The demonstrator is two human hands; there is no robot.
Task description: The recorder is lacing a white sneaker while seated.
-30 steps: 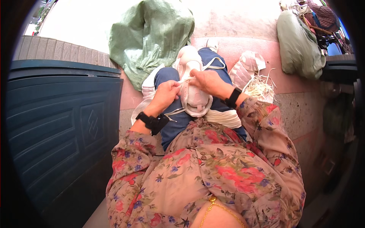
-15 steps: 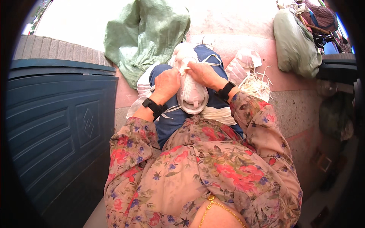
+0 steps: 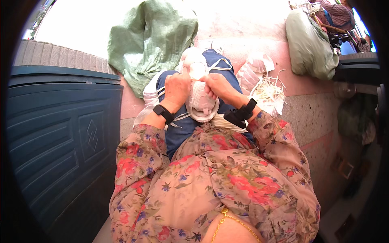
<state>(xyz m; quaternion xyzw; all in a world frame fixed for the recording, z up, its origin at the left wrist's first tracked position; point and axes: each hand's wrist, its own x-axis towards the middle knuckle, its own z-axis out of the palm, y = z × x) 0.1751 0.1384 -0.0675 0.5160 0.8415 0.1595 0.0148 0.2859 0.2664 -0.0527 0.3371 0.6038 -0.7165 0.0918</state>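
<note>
A white and pale pink shoe [image 3: 201,100] lies on my lap between my knees, its heel opening toward me and its toe away. My left hand [image 3: 177,90] is closed at the left edge of its lacing, fingertips mostly hidden. From the right, my right hand [image 3: 222,87] pinches at the middle of the lacing with thumb and forefinger, the other fingers curled. What lies in the pinch seems to be the white shoelace [image 3: 222,61], which loops over my right knee. Another loose lace end hangs by my left wrist.
White shoe pieces [image 3: 247,75] and a heap of cut laces [image 3: 269,91] lie on the floor to the right. A green sack [image 3: 152,44] stands beyond my left knee. A full sack [image 3: 310,46] rests far right. A blue panelled door [image 3: 60,125] is at the left.
My right hand has turned and drawn slightly down toward me, its fingers now curled over the shoe's tongue. The left hand stays nearly in place. The view has shifted slightly.
</note>
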